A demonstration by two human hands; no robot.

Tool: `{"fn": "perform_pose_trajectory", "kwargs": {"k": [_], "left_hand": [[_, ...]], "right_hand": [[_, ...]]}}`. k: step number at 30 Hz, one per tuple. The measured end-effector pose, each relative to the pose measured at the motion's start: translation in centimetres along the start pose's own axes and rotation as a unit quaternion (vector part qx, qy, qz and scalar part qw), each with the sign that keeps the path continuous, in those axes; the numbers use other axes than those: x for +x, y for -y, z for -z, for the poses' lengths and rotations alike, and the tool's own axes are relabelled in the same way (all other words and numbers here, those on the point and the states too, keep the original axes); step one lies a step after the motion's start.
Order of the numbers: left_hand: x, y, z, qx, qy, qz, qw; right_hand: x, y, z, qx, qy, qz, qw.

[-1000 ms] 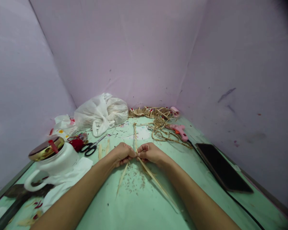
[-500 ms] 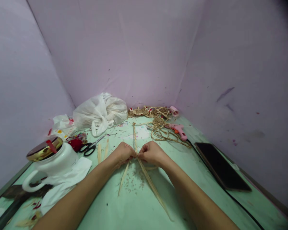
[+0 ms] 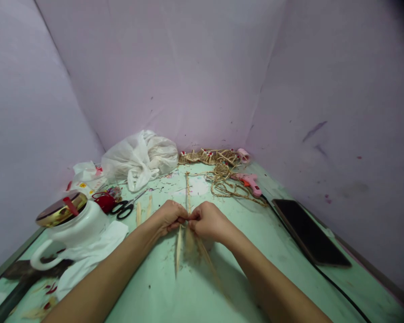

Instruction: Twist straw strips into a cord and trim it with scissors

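Note:
A thin straw-coloured braid [image 3: 188,190] runs from the far part of the green table down to my hands. My left hand [image 3: 171,217] pinches it from the left, at its near end. From the right, my right hand [image 3: 207,220] pinches the same spot, its fingertips meeting those of the left. Loose flat strands hang toward me below the fingers: a pale strand [image 3: 178,252] under the left hand and a longer strand [image 3: 211,265], blurred by motion, under the right. The exact crossing of the strands is hidden by my fingers.
On the left stand a white mug [image 3: 82,226] with a gold lid, black scissors [image 3: 123,209], spare strips [image 3: 139,213] and a hammer [image 3: 27,276]. A plastic bag [image 3: 143,157], coiled braid [image 3: 222,181] and pink glue gun [image 3: 251,183] lie behind. A phone-like black slab [image 3: 309,231] rests right.
My right hand has shifted slightly left, closer against the left hand. The left strand now hangs straighter down, and the right-hand strands are swinging.

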State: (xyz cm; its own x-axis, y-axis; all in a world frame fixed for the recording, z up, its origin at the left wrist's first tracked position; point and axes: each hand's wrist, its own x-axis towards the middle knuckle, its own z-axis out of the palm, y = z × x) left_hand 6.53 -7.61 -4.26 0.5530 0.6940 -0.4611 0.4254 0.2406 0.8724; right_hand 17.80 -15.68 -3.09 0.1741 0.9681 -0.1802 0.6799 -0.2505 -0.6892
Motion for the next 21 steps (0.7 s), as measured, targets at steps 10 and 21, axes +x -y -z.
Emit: {"fn": "perform_pose_trajectory", "kwargs": {"k": [10,21], "left_hand": [[0.2,0.0,0.5,0.007,0.043,-0.015,0.999],[0.5,0.1,1.2,0.069,0.054,-0.031,0.996]], "right_hand": [[0.9,0.0,1.2,0.337,0.031,-0.142,0.93],[2.1,-1.2,-1.1,0.343,0.027,-0.095,0.934]]}}
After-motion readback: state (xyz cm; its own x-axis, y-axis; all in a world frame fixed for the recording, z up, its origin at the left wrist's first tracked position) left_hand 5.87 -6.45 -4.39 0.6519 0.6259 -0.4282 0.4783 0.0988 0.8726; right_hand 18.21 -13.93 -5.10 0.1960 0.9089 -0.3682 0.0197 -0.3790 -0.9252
